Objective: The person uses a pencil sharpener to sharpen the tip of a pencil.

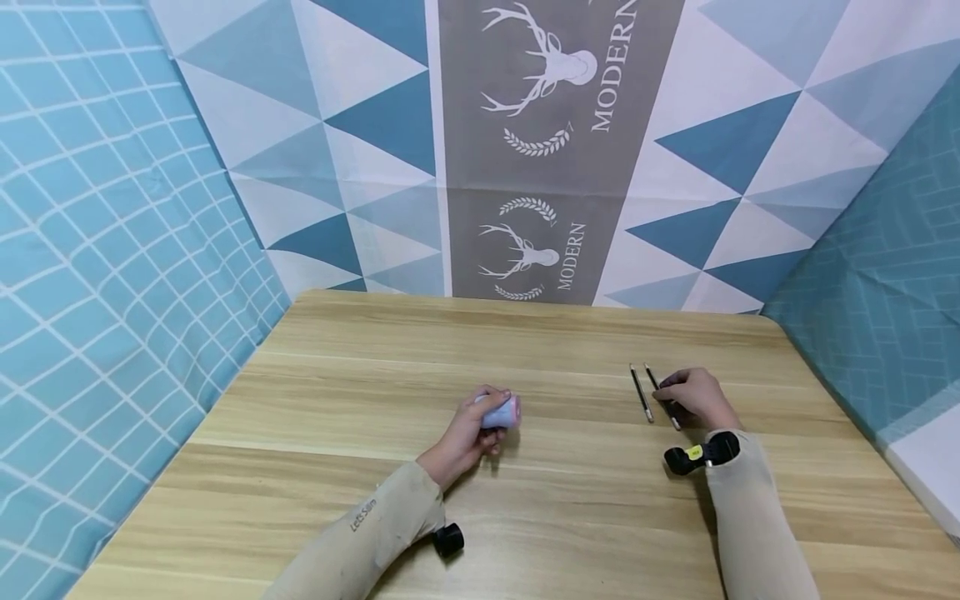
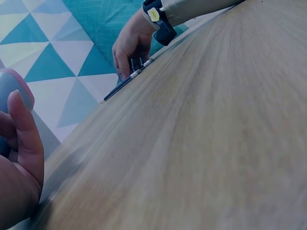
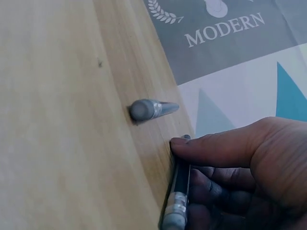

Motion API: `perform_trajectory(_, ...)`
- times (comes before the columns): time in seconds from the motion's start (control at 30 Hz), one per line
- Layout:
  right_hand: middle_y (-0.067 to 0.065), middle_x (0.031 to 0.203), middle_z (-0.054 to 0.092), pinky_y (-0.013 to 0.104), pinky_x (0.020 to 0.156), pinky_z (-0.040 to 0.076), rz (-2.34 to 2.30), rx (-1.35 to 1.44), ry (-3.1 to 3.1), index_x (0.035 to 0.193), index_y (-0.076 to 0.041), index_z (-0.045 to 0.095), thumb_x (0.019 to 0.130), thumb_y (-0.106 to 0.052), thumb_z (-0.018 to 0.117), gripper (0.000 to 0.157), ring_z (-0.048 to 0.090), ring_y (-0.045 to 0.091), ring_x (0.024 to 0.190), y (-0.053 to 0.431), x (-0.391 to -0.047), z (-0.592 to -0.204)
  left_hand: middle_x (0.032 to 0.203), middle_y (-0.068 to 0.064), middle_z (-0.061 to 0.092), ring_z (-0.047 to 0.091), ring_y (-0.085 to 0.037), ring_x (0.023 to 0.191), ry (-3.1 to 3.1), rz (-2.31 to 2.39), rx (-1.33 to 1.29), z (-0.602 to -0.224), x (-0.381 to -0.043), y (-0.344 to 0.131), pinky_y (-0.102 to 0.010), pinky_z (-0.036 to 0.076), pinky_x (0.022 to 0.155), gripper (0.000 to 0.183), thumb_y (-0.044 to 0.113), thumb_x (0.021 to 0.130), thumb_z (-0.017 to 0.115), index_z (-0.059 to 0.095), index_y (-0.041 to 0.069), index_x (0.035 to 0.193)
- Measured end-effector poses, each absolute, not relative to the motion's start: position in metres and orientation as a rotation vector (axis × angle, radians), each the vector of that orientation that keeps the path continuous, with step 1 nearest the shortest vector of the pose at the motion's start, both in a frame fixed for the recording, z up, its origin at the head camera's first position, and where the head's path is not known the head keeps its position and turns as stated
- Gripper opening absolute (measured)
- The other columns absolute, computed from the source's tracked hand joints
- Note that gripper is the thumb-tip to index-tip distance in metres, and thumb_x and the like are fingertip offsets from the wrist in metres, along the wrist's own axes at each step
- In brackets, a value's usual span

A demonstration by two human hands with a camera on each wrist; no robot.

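My left hand holds a small light-blue cylinder with a pink end, tilted on its side close over the table. Its fingers wrap the barrel; in the left wrist view only part of the cylinder shows. Over to the right, my right hand pinches a dark pencil between thumb and fingers, its eraser end toward me. A second dark pencil lies on the table just left of it, roughly parallel. Its grey eraser faces the right wrist camera.
The wood-grain table runs back to a patterned cloth with triangles and deer heads. Blue checked cloth hangs at the left, teal cloth at the right. A white block-like edge stands beside the table's right side.
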State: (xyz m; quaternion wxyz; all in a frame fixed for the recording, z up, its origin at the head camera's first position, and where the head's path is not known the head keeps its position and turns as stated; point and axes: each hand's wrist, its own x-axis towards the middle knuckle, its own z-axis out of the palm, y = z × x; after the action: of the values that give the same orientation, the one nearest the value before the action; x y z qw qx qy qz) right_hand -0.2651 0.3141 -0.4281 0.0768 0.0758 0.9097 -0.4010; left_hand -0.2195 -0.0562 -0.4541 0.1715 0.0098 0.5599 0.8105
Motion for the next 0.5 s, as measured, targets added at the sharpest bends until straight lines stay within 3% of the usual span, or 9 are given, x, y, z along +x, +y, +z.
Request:
perform_trajectory(0.3,0.013,0.079,0.063,0.033,0.057,0.054,-1.209,0.231,2.728,0.109,0.013,0.061,0.087,-0.014,0.073,0.036,0.061,0.018,0.063,0.3166,-0.2636,-0.4287,0.073,-0.003,0.057,0.047,-0.008,0.046,1.552,2.313,0.037,-0.4503,-0.22,-0.0583,-0.022,0.043,0.042,0.016,0.032,0.096,0.059,0.054,0.017,0.091)
perform_trajectory(0.5,0.012,0.08,0.063,0.034,0.057,0.054,-1.213,0.23,2.726,0.107,0.011,0.062,0.087,-0.016,0.073,0.035,0.061,0.018,0.063,0.3185,-0.2631,-0.4294,0.073,-0.001,0.057,0.047,-0.006,0.047,1.494,2.337,0.024,-0.4441,-0.2235,-0.0636,-0.022,0.041,0.043,0.03,0.043,0.098,0.052,0.05,0.013,0.104)
